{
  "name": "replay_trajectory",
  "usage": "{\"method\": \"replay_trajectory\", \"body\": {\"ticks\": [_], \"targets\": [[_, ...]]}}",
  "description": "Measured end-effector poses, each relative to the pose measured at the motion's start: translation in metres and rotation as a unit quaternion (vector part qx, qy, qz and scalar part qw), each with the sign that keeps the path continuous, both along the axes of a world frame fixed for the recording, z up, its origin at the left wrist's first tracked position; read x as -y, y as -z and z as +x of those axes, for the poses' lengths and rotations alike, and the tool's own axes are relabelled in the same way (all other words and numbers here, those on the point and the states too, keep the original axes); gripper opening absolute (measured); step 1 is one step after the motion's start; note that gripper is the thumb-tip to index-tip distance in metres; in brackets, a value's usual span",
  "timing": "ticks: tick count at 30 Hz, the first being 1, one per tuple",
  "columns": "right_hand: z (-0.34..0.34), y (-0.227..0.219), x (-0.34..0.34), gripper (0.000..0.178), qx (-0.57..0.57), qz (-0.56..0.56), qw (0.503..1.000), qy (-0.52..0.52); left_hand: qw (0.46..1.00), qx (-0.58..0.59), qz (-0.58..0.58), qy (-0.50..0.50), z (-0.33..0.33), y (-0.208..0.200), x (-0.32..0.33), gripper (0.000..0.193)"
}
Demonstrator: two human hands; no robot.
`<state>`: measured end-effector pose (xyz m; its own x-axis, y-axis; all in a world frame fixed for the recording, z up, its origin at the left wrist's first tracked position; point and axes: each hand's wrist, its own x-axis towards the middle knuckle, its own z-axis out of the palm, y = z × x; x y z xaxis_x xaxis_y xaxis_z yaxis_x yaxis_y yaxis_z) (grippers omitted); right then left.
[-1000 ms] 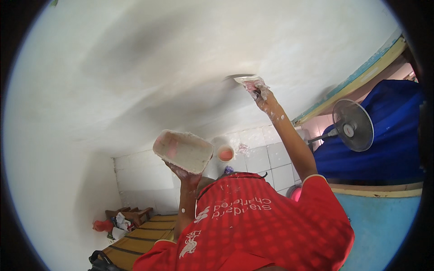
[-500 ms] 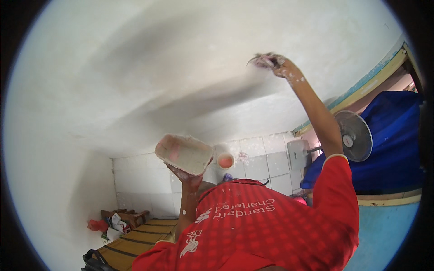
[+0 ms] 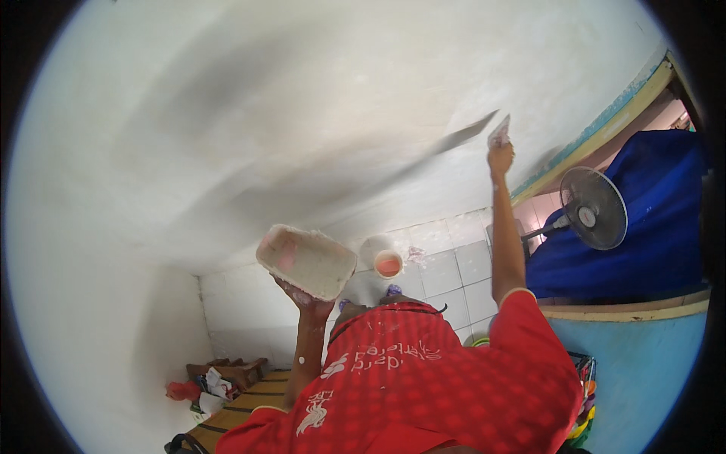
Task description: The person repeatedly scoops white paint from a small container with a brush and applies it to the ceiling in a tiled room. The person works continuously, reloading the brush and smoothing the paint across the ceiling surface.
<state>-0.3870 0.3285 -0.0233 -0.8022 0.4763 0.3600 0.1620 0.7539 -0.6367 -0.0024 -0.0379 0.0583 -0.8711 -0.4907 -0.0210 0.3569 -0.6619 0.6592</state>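
My left hand (image 3: 305, 299), palm up and smeared with white, supports a rectangular tub (image 3: 318, 261) from below. Whitish paste coats the tub's inside, with a pink patch toward its left end. At the upper right, my right hand (image 3: 501, 157) is raised on a stretched arm, its fingers closed round a flat scraper (image 3: 500, 132). This scraper looks pinkish white with paste and tapers to a point; its exact shape is hard to make out. Its tip is close to the pale wall (image 3: 363, 98), where a dark sharp-edged shadow lies beside it. I cannot tell whether they touch.
A round white bucket (image 3: 378, 262) with pink-orange contents stands on the tiled floor (image 3: 442, 274) by my feet. To the right are a standing fan (image 3: 594, 208) and a blue curtain (image 3: 643, 219) in an opening. A brown slatted piece (image 3: 257, 408) and clutter lie lower left.
My right hand has moved right and slightly down with the scraper, which now points upward. My left hand still holds the tub in nearly the same place. The view has shifted, showing more floor.
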Motion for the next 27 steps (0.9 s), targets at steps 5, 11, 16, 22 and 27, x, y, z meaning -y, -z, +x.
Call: {"method": "replay_trajectory", "body": {"ticks": [5,11,16,22,27], "targets": [[0.024,0.029,0.159,0.031,0.031,0.068,0.997,-0.037,0.999,0.017,-0.029,0.02,0.007,0.013,0.009,0.069],[0.138,-0.003,0.292,0.029,0.042,-0.103,0.915,-0.388,0.99,0.021,0.126,0.064,0.003,0.017,0.015,0.065],[0.153,-0.039,0.255,0.031,0.197,-0.622,0.651,-0.39,0.989,0.027,0.125,0.074,0.003,0.009,0.009,0.068],[0.139,-0.044,0.188,0.03,0.174,-0.735,0.566,-0.331,0.993,0.043,0.102,0.043,0.004,0.015,0.002,0.066],[0.096,-0.056,0.147,0.03,0.158,-0.737,0.569,-0.328,0.997,0.017,0.048,0.06,0.006,0.023,0.002,0.062]]}}
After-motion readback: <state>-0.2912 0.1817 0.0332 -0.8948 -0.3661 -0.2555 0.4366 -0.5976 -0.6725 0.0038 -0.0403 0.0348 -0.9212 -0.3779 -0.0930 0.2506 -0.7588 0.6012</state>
